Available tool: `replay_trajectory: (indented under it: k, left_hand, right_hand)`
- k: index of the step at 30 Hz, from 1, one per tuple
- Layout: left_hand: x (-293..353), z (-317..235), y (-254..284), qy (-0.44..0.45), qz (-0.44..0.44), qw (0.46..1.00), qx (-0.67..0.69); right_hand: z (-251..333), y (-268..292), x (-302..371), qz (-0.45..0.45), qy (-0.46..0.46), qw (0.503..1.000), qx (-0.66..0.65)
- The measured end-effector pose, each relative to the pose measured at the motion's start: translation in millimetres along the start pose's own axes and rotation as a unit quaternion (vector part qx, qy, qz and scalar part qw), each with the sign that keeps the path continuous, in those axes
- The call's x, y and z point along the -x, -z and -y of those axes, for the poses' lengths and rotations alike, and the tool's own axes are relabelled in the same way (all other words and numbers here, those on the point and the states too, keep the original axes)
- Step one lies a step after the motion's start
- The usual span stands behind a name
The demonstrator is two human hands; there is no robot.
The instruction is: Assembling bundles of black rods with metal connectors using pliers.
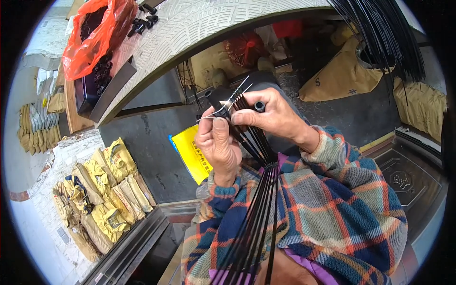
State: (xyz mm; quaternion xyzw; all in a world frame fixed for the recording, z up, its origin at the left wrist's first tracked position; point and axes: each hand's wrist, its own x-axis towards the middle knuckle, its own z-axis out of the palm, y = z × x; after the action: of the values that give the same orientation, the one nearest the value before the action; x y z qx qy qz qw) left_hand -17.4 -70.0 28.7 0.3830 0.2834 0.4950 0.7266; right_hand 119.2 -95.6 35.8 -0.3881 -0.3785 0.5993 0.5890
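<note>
I see the left hand (pixel 218 145) pinching a black fitting (pixel 214 102), the right hand (pixel 273 113) gripping a black tube (pixel 259 106). Between them, black rods (pixel 270 176) run near to far

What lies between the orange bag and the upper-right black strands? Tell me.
In the head view: black fittings beside the orange bag, then pale tabletop to the black strands.

Two hands (pixel 278 116), at least two black tubes (pixel 259 106), two bundles of black rods (pixel 380 38) too dense to count, one orange bag (pixel 73 52), one open brown sack (pixel 332 78), one yellow packet (pixel 190 149), one desk (pixel 199 23); the loose black pieces (pixel 140 25) overlap too much to count.
</note>
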Motion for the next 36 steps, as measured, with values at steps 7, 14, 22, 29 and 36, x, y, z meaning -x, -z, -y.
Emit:
replay_trajectory:
  k: [7, 14, 22, 29, 36]
  left_hand:
    - [-12.9, 13.7, -10.0, -0.043, -0.006, 0.998, 0.036]
    - [-5.9, 2.1, -31.3, 0.069, 0.002, 0.976, 0.206]
    - [-1.0, -4.6, -32.4, 0.074, -0.018, 0.973, 0.219]
    - [-3.1, -3.6, -34.6, 0.092, -0.025, 0.980, 0.176]
    - [-4.4, -2.2, -34.6, 0.078, -0.027, 0.983, 0.166]
  right_hand:
    - [35.4, 29.7, -14.3, -0.226, 0.176, 0.949, 0.135]
    - [90.6, 37.0, -61.9, 0.146, 0.030, 0.959, 0.242]
    - [83.7, 26.1, -68.8, 0.174, -0.033, 0.963, 0.202]
    - [82.3, 32.2, -67.7, 0.192, -0.035, 0.958, 0.209]
    - [84.3, 32.7, -68.1, 0.205, -0.018, 0.952, 0.228]
